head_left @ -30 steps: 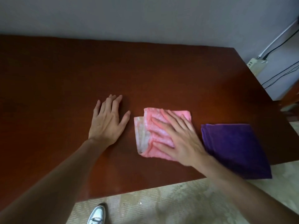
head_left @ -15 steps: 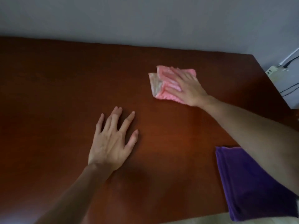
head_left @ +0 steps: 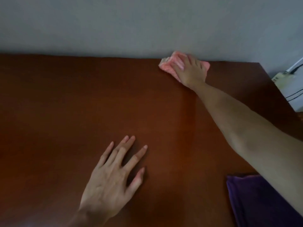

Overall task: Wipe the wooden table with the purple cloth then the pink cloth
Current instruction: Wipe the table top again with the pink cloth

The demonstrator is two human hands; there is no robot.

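Head camera is showing the right hand (head_left: 191,72) pressing flat on the pink cloth (head_left: 167,63) at about one o'clock, at the far edge of the wooden table (head_left: 82,104), where the table is meeting the grey wall (head_left: 131,27). The fingers (head_left: 179,63) are lying spread over the cloth, not curling around it, so the hand is pinning the cloth with the palm more than gripping it. The cloth is bunching under and in front of the fingers, with one corner showing beside the thumb side of the hand.

The pink cloth is looking soft, light and limp, so I think it is folding and sliding easily on the smooth wood. Holding it well is probably needing downward pressure in the middle of the cloth; pinching one corner would let the rest drag.

The left hand (head_left: 113,181) is resting open at about six o'clock, palm down on the bare table and holding nothing. The purple cloth (head_left: 255,202) is lying at about four o'clock near the front edge, partly under the right forearm, and no hand is touching it. The pink wiping seems in progress.
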